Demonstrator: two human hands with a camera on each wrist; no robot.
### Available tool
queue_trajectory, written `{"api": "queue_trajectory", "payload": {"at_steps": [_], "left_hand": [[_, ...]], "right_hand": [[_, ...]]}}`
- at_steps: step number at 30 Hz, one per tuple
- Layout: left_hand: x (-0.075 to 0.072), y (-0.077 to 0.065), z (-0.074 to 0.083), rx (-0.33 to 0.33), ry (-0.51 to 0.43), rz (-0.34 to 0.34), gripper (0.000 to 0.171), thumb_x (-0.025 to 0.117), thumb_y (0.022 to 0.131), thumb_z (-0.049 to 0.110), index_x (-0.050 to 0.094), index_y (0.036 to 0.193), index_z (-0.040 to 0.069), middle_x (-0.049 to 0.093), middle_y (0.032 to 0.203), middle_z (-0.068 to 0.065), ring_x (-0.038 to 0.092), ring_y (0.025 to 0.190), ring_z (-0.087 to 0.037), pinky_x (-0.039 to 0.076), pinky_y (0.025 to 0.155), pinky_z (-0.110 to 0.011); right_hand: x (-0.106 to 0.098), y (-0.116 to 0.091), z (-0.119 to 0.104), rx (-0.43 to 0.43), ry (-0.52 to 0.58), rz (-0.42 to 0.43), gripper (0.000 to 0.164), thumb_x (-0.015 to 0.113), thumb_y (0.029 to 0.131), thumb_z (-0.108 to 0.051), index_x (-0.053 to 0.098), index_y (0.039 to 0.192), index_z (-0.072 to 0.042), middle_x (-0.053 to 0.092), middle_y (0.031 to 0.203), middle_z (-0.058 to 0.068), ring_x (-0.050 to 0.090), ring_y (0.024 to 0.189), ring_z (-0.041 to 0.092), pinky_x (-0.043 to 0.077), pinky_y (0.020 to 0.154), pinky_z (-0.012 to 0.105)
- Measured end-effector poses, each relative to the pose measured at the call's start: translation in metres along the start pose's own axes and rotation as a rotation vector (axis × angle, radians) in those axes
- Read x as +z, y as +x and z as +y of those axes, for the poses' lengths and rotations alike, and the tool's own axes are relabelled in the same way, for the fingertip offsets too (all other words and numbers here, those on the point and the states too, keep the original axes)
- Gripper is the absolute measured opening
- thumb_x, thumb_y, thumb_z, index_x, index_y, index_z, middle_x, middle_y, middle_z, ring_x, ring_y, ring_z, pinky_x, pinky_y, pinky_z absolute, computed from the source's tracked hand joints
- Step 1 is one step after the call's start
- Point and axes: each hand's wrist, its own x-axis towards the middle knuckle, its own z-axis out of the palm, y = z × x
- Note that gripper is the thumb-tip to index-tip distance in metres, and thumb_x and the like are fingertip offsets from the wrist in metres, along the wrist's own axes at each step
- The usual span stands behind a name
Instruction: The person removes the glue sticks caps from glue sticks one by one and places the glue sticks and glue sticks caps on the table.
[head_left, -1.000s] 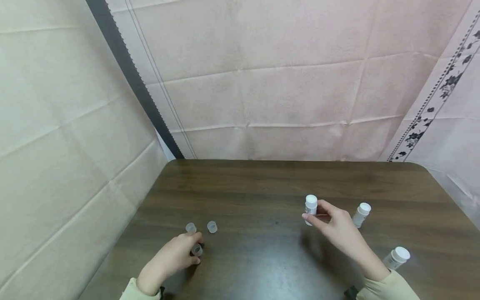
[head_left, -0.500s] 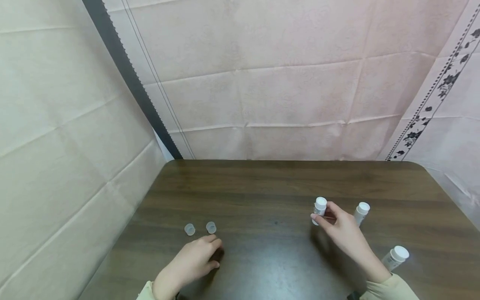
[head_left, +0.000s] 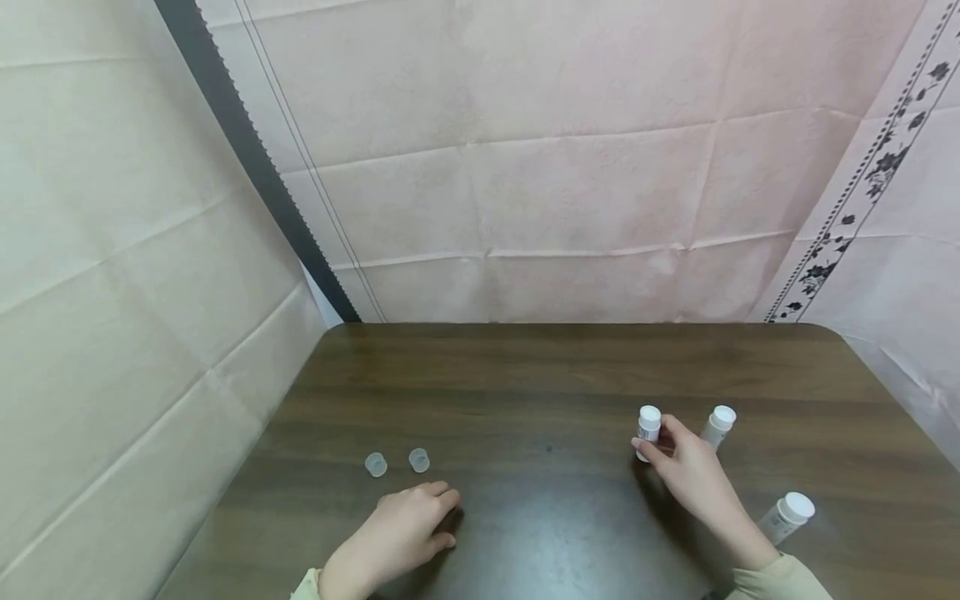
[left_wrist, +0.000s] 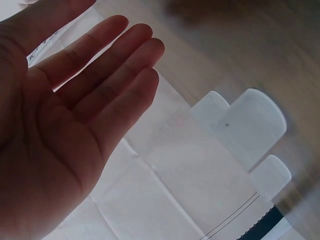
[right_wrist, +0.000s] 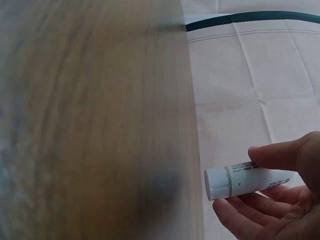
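A small white capped bottle (head_left: pixel 648 432) is held upright between the thumb and fingers of my right hand (head_left: pixel 696 471); its printed label faces me in the right wrist view. My left hand (head_left: pixel 401 533) is low over the table, holding nothing, its fingers extended in the left wrist view. Just beyond it are two small translucent cups, a left cup (head_left: pixel 376 464) and a right cup (head_left: pixel 419 460). In the left wrist view a nearer cup (left_wrist: pixel 255 127) also shows beside the fingers; the hand hides it in the head view.
Two more white capped bottles stand on the brown wooden table (head_left: pixel 525 367): a far bottle (head_left: pixel 719 427) behind my right hand and a near bottle (head_left: pixel 787 517) right of the forearm. Pale cloth (head_left: pixel 585 192) hangs behind the table and at both sides.
My left hand has let go of a translucent cup and moved right, now covering it in the head view. My right hand has carried the bottle rightward and slightly nearer.
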Motion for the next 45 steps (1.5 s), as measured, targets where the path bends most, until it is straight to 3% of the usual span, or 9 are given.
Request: {"api": "queue_trajectory", "payload": {"at_steps": [18, 31, 39, 45], "left_hand": [[0.002, 0.001, 0.002, -0.014, 0.002, -0.015, 0.029, 0.087, 0.075, 0.021, 0.062, 0.089, 0.017, 0.054, 0.083, 0.013, 0.056, 0.069, -0.004, 0.04, 0.051, -0.025], [0.004, 0.002, 0.002, 0.014, -0.01, -0.028, 0.03, 0.088, 0.076, 0.022, 0.065, 0.093, 0.014, 0.059, 0.085, 0.009, 0.06, 0.071, -0.007, 0.047, 0.057, -0.024], [0.003, 0.001, 0.0, 0.019, 0.001, -0.012, 0.031, 0.088, 0.074, 0.022, 0.064, 0.092, 0.014, 0.059, 0.085, 0.008, 0.06, 0.072, -0.008, 0.049, 0.06, -0.024], [0.004, 0.0, 0.001, -0.01, -0.073, -0.046, 0.028, 0.087, 0.076, 0.019, 0.064, 0.092, 0.014, 0.057, 0.085, 0.009, 0.054, 0.07, -0.001, 0.048, 0.061, -0.02]], "right_hand": [[-0.004, -0.001, 0.007, -0.021, -0.075, 0.011, 0.029, 0.075, 0.09, -0.012, 0.059, 0.108, 0.003, 0.07, 0.099, 0.021, 0.07, 0.095, 0.039, 0.054, 0.082, 0.056], [-0.008, -0.002, 0.012, -0.018, -0.116, 0.016, 0.027, 0.075, 0.091, -0.014, 0.056, 0.104, 0.001, 0.069, 0.09, 0.014, 0.069, 0.089, 0.035, 0.053, 0.075, 0.052], [-0.007, 0.001, 0.016, 0.003, -0.1, -0.019, 0.032, 0.071, 0.093, -0.015, 0.054, 0.112, 0.006, 0.069, 0.101, 0.023, 0.067, 0.1, 0.042, 0.051, 0.083, 0.057], [-0.01, 0.003, 0.019, 0.018, -0.086, -0.069, 0.037, 0.069, 0.095, -0.016, 0.054, 0.118, 0.009, 0.068, 0.107, 0.028, 0.067, 0.103, 0.044, 0.052, 0.085, 0.058]]}}
